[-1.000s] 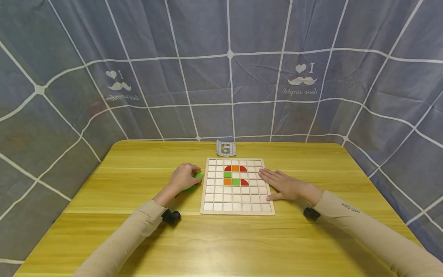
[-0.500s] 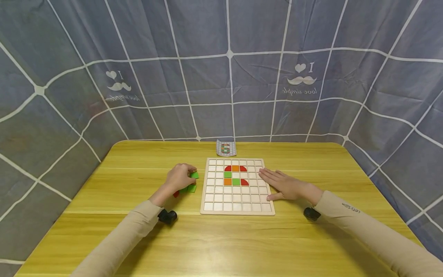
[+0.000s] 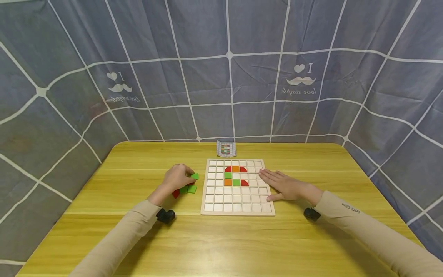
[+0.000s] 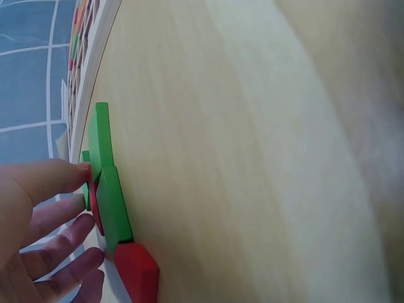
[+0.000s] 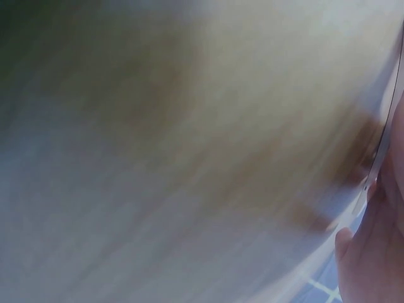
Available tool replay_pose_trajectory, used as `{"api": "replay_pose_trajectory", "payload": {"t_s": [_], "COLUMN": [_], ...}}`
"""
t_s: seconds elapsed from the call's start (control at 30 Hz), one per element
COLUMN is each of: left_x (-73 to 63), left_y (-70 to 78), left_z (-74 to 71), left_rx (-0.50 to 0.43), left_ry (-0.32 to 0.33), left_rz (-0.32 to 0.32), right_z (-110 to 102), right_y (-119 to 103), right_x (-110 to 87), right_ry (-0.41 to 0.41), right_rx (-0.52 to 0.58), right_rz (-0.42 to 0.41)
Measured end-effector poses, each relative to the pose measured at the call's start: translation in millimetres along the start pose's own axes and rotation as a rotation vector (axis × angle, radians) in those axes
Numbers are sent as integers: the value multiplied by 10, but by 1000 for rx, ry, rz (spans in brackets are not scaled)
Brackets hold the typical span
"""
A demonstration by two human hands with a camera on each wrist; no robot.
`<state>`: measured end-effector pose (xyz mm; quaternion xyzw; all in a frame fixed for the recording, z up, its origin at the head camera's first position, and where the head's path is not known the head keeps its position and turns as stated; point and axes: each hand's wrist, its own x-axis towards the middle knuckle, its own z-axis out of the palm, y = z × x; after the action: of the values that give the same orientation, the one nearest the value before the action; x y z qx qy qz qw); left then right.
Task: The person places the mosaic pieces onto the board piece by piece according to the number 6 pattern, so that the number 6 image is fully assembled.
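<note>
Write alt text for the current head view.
A person's left hand reaches among loose green and red tiles beside a wooden grid board, while the right hand rests on the board's right edge. Red, orange and green pieces sit in its grid; a small patterned card lies beyond.

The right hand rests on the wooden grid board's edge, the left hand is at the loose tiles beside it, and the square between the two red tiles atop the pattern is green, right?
No, that square tile is orange, not green, as the head view shows. The right hand is on the edge of the wooden grid board, the left hand at loose tiles.
</note>
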<state>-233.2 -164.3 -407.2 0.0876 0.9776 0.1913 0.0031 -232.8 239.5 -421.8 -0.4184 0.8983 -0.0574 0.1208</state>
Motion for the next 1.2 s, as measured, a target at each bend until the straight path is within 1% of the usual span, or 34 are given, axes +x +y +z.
{"api": "replay_pose_trajectory", "payload": {"t_s": [0.17, 0.3, 0.5, 0.67, 0.9, 1.13, 1.2], "left_x": [2, 9, 12, 13, 16, 6, 1], "left_y": [-2, 5, 24, 55, 153, 294, 335], "left_z": [7, 13, 36, 39, 26, 54, 68], "left_rx": [8, 15, 28, 18, -3, 24, 17], "left_ry": [6, 22, 75, 115, 135, 144, 146], "left_rz": [-1, 14, 24, 61, 99, 144, 161], "right_z": [7, 12, 11, 16, 11, 25, 29], "right_y": [8, 12, 9, 24, 41, 54, 53], "right_x": [-2, -1, 1, 4, 3, 13, 16], "right_ry": [1, 1, 0, 0, 1, -6, -9], "right_rx": [1, 7, 13, 7, 2, 5, 6], "right_rz": [0, 1, -1, -4, -5, -5, -2]}}
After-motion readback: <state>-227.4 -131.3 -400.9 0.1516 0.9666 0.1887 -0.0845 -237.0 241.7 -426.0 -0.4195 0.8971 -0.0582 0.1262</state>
